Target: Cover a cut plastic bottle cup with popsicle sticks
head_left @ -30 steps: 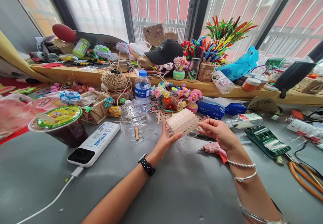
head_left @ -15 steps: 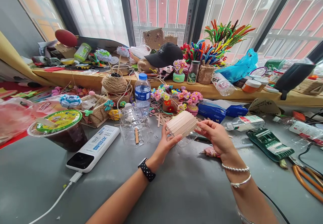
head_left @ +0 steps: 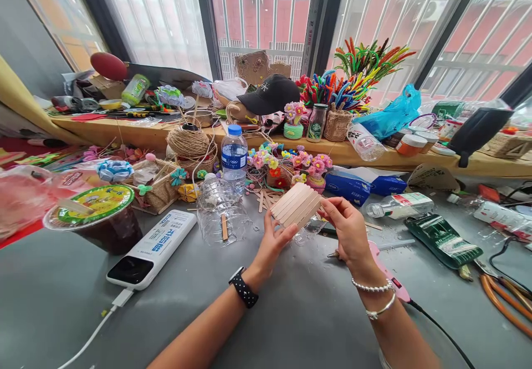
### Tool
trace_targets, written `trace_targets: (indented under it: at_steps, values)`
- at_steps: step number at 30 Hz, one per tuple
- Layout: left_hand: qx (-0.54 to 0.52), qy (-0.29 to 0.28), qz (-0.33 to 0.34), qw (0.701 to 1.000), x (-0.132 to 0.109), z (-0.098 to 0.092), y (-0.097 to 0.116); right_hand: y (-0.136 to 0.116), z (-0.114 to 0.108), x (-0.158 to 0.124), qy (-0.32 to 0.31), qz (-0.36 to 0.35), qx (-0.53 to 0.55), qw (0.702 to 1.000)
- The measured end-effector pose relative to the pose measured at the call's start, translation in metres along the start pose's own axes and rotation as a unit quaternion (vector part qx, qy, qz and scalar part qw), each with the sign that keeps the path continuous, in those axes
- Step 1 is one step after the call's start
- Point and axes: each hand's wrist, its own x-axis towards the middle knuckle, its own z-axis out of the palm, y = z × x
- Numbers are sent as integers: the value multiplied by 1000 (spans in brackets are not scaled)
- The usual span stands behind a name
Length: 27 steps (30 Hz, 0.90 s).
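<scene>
A panel of pale wooden craft sticks [head_left: 297,205], laid side by side, is held tilted above the grey table. My left hand [head_left: 274,244] grips its lower left edge, thumb along the near side. At the panel's right edge, my right hand [head_left: 344,225] pinches with thumb and fingertips; whether a separate stick is between them I cannot tell. A pink hot glue gun [head_left: 390,275] lies on the table beneath my right wrist, partly hidden by it. Behind the panel are loose craft sticks [head_left: 269,198] and clear plastic, partly covered.
To the left stand a cut clear plastic bottle [head_left: 214,214], a water bottle [head_left: 235,158], a white power bank [head_left: 153,250] and a lidded drink cup [head_left: 100,219]. On the right lie a green pouch [head_left: 443,239] and orange-handled scissors [head_left: 502,302]. A crowded wooden ledge [head_left: 266,136] runs behind.
My right hand and forearm have shifted slightly left, uncovering more of the pink glue gun. The panel has turned a little, its face showing more. Both hands keep their hold.
</scene>
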Motion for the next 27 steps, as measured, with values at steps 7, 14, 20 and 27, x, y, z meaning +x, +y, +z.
trace_targets:
  at_steps: [7,14,20,27]
  values:
    - [-23,-4,-4,1000,-6,2,1,1,0,-3,-7,-129,-166,978]
    - [-76,-9,-12,997,-3,0,4,1,2,-9,-45,-391,-417,819]
    - [-94,19,-1,995,-4,1,6,2,9,-15,-73,-416,-487,764]
    - [-104,17,8,994,-2,0,4,1,10,-16,-59,-403,-501,763]
